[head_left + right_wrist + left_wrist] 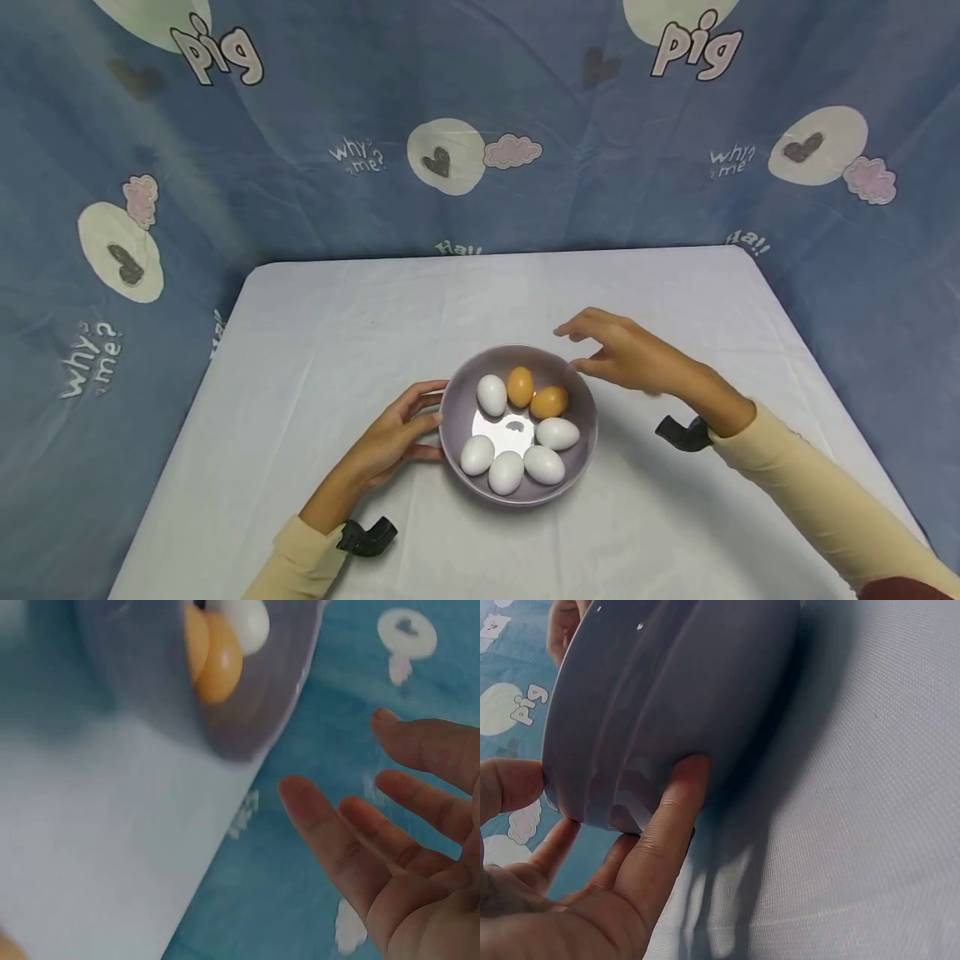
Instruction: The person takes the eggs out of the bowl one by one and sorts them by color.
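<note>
In the head view a mauve bowl [517,497] sits on the white-covered table. Inside it lie several white eggs [543,465] and two orange-brown eggs [549,402], in a loose ring round the bottom. At the bowl's left side is my left hand [390,433], its fairly straight fingers [686,784] and thumb touching the outer wall and rim. My right hand [618,354] hovers at the upper right of the bowl with its fingers spread and holding nothing. The right wrist view shows these fingers [330,840] apart from the bowl [255,724].
The white tablecloth [337,333] spreads round the bowl on every side. Behind and beside the table hangs a blue printed cloth [300,192]. A black curved band piece [367,537] is on the left wrist, and another [684,434] on the right.
</note>
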Available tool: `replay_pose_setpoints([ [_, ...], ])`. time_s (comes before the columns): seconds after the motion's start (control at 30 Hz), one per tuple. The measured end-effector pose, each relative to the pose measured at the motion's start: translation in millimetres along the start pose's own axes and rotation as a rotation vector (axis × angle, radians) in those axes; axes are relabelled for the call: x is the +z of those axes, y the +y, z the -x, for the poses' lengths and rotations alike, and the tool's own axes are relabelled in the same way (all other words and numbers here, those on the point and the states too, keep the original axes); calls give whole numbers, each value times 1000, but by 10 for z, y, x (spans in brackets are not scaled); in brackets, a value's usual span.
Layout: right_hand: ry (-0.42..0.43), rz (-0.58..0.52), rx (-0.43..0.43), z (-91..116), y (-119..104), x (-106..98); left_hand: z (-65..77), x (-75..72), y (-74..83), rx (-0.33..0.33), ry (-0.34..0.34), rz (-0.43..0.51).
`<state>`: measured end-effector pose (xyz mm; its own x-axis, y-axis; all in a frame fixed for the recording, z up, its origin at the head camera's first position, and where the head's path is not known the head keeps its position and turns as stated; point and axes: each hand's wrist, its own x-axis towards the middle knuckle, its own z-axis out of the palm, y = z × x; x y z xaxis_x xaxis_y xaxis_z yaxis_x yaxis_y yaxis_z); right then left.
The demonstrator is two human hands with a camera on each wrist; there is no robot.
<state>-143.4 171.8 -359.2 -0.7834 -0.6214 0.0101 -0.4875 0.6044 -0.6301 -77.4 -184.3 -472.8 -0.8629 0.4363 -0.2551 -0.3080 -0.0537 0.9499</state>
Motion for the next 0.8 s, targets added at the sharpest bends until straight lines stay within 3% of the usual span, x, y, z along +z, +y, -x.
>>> replay_pose_setpoints([
  [0.17, -64, 28, -104, -170, -126, 158, 4, -3, 0, -1, 3, -5],
  [0.3, -96, 60, -121, -284, -172, 261, 10, -3, -3, 4, -12, 4],
  [0.8, -237, 125, 14, -479, -198, 527, 8, 10, 0, 5, -2, 3],
])
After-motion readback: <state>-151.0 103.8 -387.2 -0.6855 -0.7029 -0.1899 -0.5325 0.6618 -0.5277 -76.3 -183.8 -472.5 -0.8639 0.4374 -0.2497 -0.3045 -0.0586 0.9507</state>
